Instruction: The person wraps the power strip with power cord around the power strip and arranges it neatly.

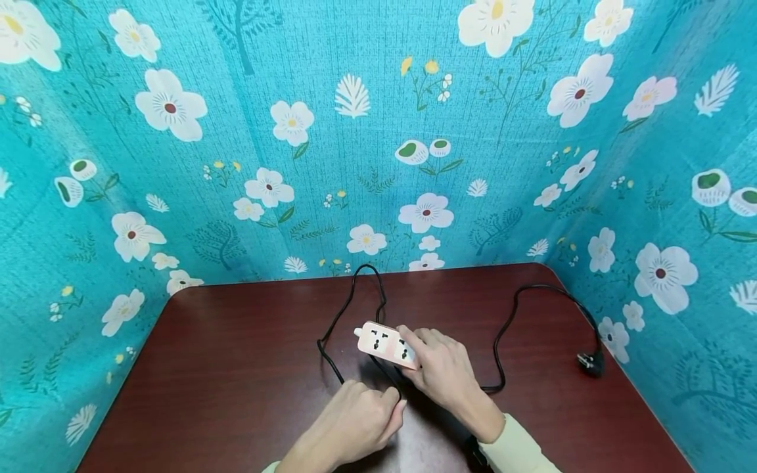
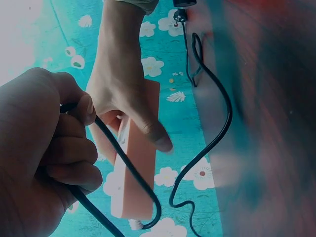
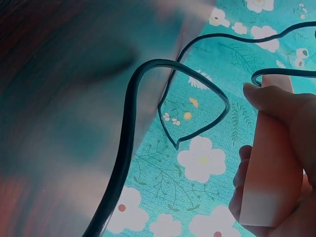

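Observation:
My right hand [image 1: 445, 369] grips a pink power strip [image 1: 381, 344] by its right end, raised over the table with its sockets facing up. In the right wrist view the fingers wrap round the strip's body [image 3: 271, 163], the thumb along one side. A black cord [image 2: 129, 165] comes out of the strip's far end. My left hand [image 1: 361, 420], just below and left of the strip, holds this cord in curled fingers. In the left wrist view the cord passes through the fist, and thumb and index finger pinch it.
More of the cord [image 1: 340, 314] loops toward the table's back edge. Another stretch [image 1: 513, 309] curves across the right side to a black plug [image 1: 591, 362] near the right edge. Blue flowered cloth [image 1: 355, 164] surrounds the dark red table [image 1: 225, 368] at back and sides.

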{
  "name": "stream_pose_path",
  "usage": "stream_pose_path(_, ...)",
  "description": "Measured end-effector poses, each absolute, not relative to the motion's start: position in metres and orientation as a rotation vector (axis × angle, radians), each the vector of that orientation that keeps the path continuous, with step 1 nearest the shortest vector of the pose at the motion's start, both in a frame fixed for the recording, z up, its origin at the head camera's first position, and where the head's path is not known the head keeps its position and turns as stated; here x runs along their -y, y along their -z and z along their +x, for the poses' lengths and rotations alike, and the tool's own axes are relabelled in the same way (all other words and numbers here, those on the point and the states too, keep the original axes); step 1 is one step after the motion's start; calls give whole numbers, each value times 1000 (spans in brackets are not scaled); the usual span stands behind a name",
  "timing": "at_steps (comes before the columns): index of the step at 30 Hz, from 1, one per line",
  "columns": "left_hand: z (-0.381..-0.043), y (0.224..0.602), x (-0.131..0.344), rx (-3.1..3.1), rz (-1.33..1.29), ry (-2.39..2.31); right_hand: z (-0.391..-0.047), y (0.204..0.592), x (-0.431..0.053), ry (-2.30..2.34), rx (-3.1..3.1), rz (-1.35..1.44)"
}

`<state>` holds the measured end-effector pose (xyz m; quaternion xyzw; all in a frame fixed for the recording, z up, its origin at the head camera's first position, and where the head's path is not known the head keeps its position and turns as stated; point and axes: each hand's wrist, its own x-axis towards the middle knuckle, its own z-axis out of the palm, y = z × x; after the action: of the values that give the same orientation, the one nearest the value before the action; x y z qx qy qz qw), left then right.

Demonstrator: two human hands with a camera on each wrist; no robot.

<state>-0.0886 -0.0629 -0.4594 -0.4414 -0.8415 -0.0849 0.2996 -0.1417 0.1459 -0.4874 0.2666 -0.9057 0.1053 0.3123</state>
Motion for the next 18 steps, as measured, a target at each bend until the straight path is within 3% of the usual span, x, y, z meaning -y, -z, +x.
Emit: stream_pose_path(18,-92,443,75,2377,-1329,303,-138,496,-148,-347,2441,791)
